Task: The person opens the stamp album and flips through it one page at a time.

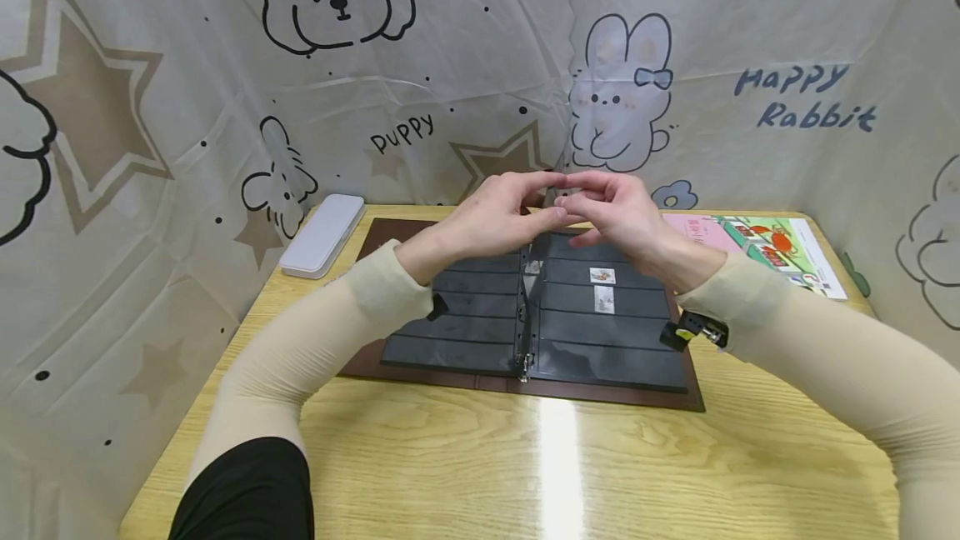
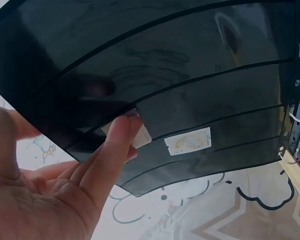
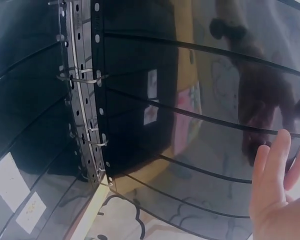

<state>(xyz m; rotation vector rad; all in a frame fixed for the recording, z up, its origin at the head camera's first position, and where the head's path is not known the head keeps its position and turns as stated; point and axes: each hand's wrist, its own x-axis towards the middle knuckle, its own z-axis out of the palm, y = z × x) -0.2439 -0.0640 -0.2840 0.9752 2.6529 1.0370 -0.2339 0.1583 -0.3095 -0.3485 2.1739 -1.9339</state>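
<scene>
A ring-binder stamp album (image 1: 457, 382) lies spread on the table, with black pocketed pages. Between the hands one page (image 2: 190, 45) stands up from the rings, nearly edge-on in the head view. My left hand (image 1: 491, 215) pinches a small stamp (image 2: 144, 137) against this page; its fingertips cover part of the stamp. Beside it a second stamp (image 2: 188, 141) sits in a strip. My right hand (image 1: 618, 211) is on the other side, its fingers (image 3: 275, 170) at the page's free edge. The fingertips of both hands meet in the head view.
Two stamps (image 1: 603, 298) sit in the flat right-hand page. A white case (image 1: 324, 236) stands at the back left of the table (image 1: 450, 465). Back right lie a pink booklet (image 1: 692, 228) and a colourful booklet (image 1: 787, 248). A printed curtain (image 1: 480, 48) hangs behind.
</scene>
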